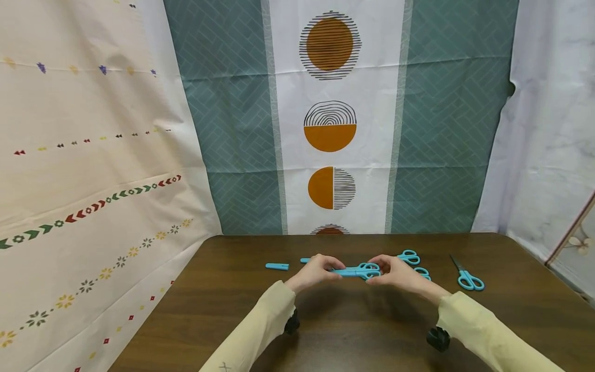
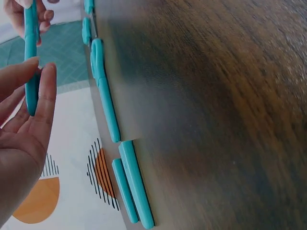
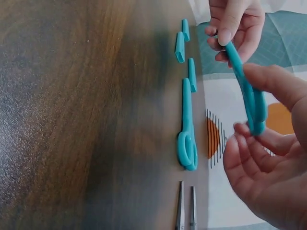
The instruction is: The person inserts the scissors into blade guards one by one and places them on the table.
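Head view: above the table (image 1: 344,336), the left hand (image 1: 318,272) is pinching the sheath (image 1: 344,272) of blue scissors (image 1: 359,271), the right hand (image 1: 396,273) their handles (image 1: 372,269). Left wrist: two caps (image 2: 136,184) are lying left. Right wrist: bare blades (image 3: 181,208) are lying right.

From the held scissors (image 1: 356,272), 6 o'clock's your easy lane: open table (image 1: 358,330) between the forearms (image 1: 257,328). 12 gets a strip of wood, but the cloth (image 1: 334,155) walls it off behind. 9's blocked by the left hand (image 1: 316,272), then caps (image 1: 277,266). 3's worse: right hand (image 1: 397,274), two scissors (image 1: 409,257) crowding it, small gap, then a far pair (image 1: 471,280), blades toward 11.
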The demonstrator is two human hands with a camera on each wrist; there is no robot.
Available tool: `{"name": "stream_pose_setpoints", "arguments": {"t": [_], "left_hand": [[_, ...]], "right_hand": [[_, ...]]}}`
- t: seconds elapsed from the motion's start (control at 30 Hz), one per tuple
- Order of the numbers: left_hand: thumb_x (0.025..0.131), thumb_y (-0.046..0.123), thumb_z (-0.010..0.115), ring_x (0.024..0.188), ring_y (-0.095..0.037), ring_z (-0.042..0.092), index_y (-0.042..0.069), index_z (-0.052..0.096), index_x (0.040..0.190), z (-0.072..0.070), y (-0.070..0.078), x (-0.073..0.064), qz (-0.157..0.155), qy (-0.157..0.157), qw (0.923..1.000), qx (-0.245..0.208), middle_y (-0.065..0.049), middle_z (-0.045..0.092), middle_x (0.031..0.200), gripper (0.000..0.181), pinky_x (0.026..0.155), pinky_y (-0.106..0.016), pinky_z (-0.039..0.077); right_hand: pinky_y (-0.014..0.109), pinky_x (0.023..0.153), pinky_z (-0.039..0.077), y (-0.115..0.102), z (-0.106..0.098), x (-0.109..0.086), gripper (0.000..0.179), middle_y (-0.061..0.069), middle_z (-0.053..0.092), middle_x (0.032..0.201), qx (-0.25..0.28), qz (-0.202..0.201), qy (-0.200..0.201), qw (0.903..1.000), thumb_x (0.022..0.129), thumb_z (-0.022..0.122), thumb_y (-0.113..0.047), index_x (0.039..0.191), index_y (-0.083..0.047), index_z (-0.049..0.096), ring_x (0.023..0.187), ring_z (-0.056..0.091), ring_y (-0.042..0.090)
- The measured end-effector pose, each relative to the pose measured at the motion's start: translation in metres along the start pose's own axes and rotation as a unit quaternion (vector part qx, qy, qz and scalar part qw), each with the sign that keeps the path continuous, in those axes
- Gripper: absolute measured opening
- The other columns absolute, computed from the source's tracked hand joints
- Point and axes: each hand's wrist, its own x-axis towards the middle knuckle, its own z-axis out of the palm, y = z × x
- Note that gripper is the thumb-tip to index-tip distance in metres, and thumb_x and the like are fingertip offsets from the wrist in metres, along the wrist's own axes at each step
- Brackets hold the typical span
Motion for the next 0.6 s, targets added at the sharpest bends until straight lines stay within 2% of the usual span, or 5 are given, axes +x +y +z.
{"name": "stream_pose_setpoints", "arguments": {"t": [0.13, 0.2, 0.37, 0.6], "left_hand": [[0.080, -0.006, 0.064, 0.072, -0.036, 0.061, -0.005, 0.064, 0.100, 0.004, -0.016, 0.007, -0.006, 0.007, 0.9998, 0.016, -0.007, 0.060, 0.088, 0.020, 0.065, -0.033, 0.051], [0.079, -0.003, 0.067, 0.072, -0.028, 0.062, -0.002, 0.066, 0.099, 0.004, -0.019, 0.008, -0.009, 0.011, 0.9990, 0.043, -0.002, 0.059, 0.087, 0.020, 0.064, -0.027, 0.049], [0.078, 0.005, 0.071, 0.073, -0.009, 0.055, 0.003, 0.069, 0.096, 0.005, -0.020, 0.006, -0.006, 0.008, 0.9940, 0.109, 0.006, 0.060, 0.085, 0.018, 0.066, -0.022, 0.046], [0.076, 0.007, 0.073, 0.072, -0.006, 0.056, 0.006, 0.070, 0.093, 0.009, -0.028, 0.009, -0.012, -0.004, 0.9943, 0.106, 0.007, 0.062, 0.083, 0.017, 0.065, -0.022, 0.046]], "right_hand": [[0.031, 0.060, 0.043, 0.000, 0.000, 0.001, 0.051, 0.006, 0.058, 0.083, -0.021, -0.001, -0.004, 0.9998, 0.074, 0.075, -0.016, 0.112, 0.011, 0.053, 0.071, 0.051, 0.019], [0.032, 0.061, 0.044, 0.000, 0.000, 0.002, 0.052, 0.007, 0.059, 0.084, -0.036, -0.003, -0.008, 0.9993, 0.074, 0.075, -0.017, 0.111, 0.012, 0.054, 0.072, 0.052, 0.019], [0.031, 0.062, 0.046, 0.003, 0.002, 0.003, 0.054, 0.004, 0.059, 0.081, -0.083, -0.011, -0.021, 0.9963, 0.073, 0.077, -0.023, 0.109, 0.010, 0.056, 0.071, 0.054, 0.018], [0.033, 0.064, 0.046, 0.006, 0.006, 0.000, 0.059, 0.002, 0.058, 0.084, -0.127, 0.002, -0.010, 0.9918, 0.069, 0.079, -0.025, 0.111, 0.009, 0.056, 0.073, 0.055, 0.017]]}}
